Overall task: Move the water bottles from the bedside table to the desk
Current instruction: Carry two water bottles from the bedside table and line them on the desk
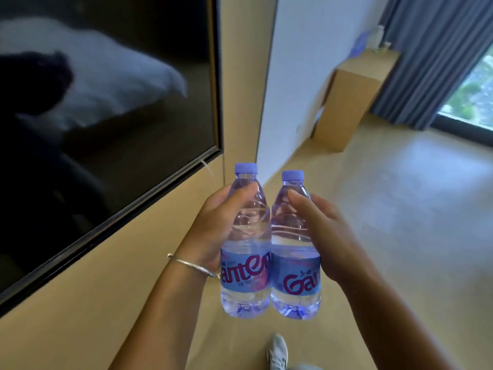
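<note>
Left hand [221, 222] grasping left bottle [246, 244], right hand [328, 236] grasping right bottle [294, 249]; bottles being carried upright, sides touching, for steadiness toward the far desk [354, 84]

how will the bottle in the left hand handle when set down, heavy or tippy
The left bottle looks full and capped, so probably fairly heavy for its size. Tall and narrow, it may tip if nudged. The left hand grips thin clear plastic, which likely flexes slightly.

Daylight enters from the window [472, 84] far to my right, leaving a soft sheen on the floor [400, 196] below it. Everything looks slightly soft; straight lines bend near the frame's edges.
</note>
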